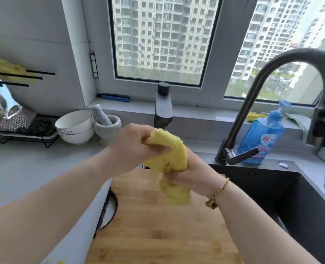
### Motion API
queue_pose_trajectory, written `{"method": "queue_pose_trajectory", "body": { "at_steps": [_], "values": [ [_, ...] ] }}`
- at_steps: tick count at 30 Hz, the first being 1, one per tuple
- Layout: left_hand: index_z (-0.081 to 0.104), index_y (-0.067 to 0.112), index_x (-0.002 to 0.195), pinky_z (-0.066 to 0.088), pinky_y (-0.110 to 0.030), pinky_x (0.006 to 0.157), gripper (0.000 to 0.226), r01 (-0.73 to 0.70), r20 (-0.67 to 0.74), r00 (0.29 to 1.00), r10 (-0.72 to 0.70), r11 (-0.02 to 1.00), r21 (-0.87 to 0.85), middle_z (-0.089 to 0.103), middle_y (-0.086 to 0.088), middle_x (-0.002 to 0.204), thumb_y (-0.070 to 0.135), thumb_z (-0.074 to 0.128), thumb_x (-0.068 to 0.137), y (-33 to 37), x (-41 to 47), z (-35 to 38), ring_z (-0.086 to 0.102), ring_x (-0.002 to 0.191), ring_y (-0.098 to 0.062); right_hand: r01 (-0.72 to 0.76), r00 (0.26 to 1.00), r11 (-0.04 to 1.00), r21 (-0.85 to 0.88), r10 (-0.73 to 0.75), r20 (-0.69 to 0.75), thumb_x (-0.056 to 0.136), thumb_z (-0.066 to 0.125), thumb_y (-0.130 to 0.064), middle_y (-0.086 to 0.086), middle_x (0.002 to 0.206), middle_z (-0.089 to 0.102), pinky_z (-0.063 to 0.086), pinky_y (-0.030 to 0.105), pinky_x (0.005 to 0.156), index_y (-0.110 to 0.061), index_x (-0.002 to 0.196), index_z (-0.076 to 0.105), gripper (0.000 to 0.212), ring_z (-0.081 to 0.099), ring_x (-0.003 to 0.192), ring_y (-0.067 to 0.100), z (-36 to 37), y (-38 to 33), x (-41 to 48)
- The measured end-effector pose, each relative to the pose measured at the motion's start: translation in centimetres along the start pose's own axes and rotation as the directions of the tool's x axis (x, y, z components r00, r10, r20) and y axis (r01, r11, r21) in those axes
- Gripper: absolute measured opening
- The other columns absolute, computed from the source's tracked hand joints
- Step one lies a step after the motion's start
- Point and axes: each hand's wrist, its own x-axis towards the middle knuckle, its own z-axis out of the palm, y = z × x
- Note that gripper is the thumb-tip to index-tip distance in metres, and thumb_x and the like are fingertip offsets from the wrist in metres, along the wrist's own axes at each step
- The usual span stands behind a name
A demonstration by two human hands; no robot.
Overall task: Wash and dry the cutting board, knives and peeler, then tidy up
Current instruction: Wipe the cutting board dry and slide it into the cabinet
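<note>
Lower tail of fluffy yellow cloth (170, 149) is blurred. Bamboo cutting board (158, 229) is cut off at the bottom edge, far end hidden behind hands. L hand (131, 147) & R hand (194, 174) both clench the cloth above the board, beside dark sink (272, 189). Stone mortar (109, 129) holds pestle (100, 114); 2 white bowls (75, 128) stacked.

A rectangular light-brown wooden cutting board (158, 235) lies flat just beside the dark sink (291, 206). A crumpled yellow terry cloth (169, 149) is held bunched above its far end (lower corner blurred).
</note>
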Motion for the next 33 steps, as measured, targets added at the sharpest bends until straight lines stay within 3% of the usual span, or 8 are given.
{"method": "queue_pose_trajectory", "body": {
  "at_steps": [2,5,8,12,17,23,28,33],
  "values": [
    [0.065,0.025,0.063,0.041,-0.004,0.054,0.019,0.017,0.093,0.996,-0.016,1.000,-0.009,0.061,0.019,0.052,0.014,0.079,0.068,0.6,1.6,-2.2,0.054,0.055,0.006,0.055,0.997,0.996,-0.063,-0.058,-0.046,0.078,0.064,-0.003,-0.012,0.084,0.052,0.049,0.020,0.067,-0.032,0.099,0.043,0.041,0.051,0.073,0.001,-1.8,-1.1,0.1],
    [0.070,0.017,0.075,0.044,-0.007,0.060,0.028,-0.014,0.212,0.977,0.002,0.998,0.057,0.066,0.017,0.061,0.033,0.075,0.052,1.6,3.8,-5.0,0.057,0.060,0.006,0.111,0.991,0.970,-0.216,-0.123,-0.045,0.082,0.062,-0.004,-0.015,0.083,0.053,0.046,0.006,0.062,-0.027,0.102,0.049,0.034,0.053,0.071,-0.001,-5.0,-3.3,0.5],
    [0.072,0.009,0.099,0.050,-0.016,0.072,0.031,-0.150,0.119,0.986,0.120,0.944,0.293,0.070,0.017,0.073,0.005,0.077,0.069,2.0,6.5,-6.2,0.061,0.071,0.002,0.113,0.973,0.890,-0.442,-0.190,-0.133,0.086,0.057,-0.008,-0.010,0.087,0.054,0.042,0.004,0.054,-0.023,0.117,0.051,0.035,0.050,0.069,0.000,-6.6,-5.3,2.4],
    [0.074,0.008,0.094,0.054,-0.048,0.076,0.028,-0.404,0.051,0.848,0.528,0.580,0.708,0.073,-0.011,0.092,0.022,0.063,0.073,1.1,8.6,-6.9,0.069,0.081,-0.030,0.046,0.830,0.666,-0.744,-0.440,-0.343,0.088,0.051,-0.008,0.000,0.132,0.052,0.036,0.028,0.092,-0.019,0.132,0.047,0.046,0.051,0.115,0.022,-7.1,-6.1,5.7],
    [0.075,0.010,0.086,0.056,-0.037,0.065,0.029,-0.354,0.147,0.859,0.491,0.360,0.863,0.074,-0.007,0.085,0.020,0.051,0.073,-4.1,8.2,-5.1,0.071,0.070,-0.027,0.007,0.854,0.520,-0.854,-0.447,-0.266,0.085,0.050,0.002,0.008,0.140,0.045,0.034,0.039,0.099,-0.012,0.134,0.044,0.051,0.047,0.123,0.030,-5.0,-2.3,9.0],
    [0.060,0.011,0.111,0.055,-0.037,0.053,0.038,-0.306,0.066,0.892,0.446,0.492,0.815,0.072,-0.012,0.096,0.016,0.048,0.076,-7.4,6.5,-3.5,0.070,0.065,-0.030,0.034,0.871,0.627,-0.779,-0.401,-0.285,0.088,0.045,0.002,0.009,0.149,0.030,0.031,0.039,0.104,-0.012,0.143,0.028,0.060,0.038,0.129,0.031,-3.8,-0.9,9.2],
    [0.058,0.008,0.120,0.053,-0.044,0.049,0.084,-0.155,0.001,0.953,0.303,0.484,0.861,0.068,-0.014,0.111,0.012,0.091,0.044,-7.0,4.7,-2.6,0.071,0.074,-0.032,0.003,0.891,0.626,-0.780,-0.356,-0.283,0.088,0.048,-0.010,0.002,0.154,0.014,0.012,0.031,0.114,-0.021,0.147,0.015,0.068,0.016,0.140,0.022,-3.8,-1.0,8.0],
    [0.034,0.017,0.142,0.035,-0.043,0.101,0.063,0.077,-0.160,0.986,0.051,0.708,0.702,0.033,-0.004,0.148,0.021,0.062,0.085,-6.0,1.3,-2.0,0.039,0.131,-0.029,0.000,0.655,0.720,-0.694,-0.524,-0.544,0.074,0.044,-0.018,0.018,0.119,0.058,0.040,0.045,0.094,-0.012,0.123,0.048,0.050,0.055,0.109,0.039,-2.4,0.5,5.1]
  ]
}}
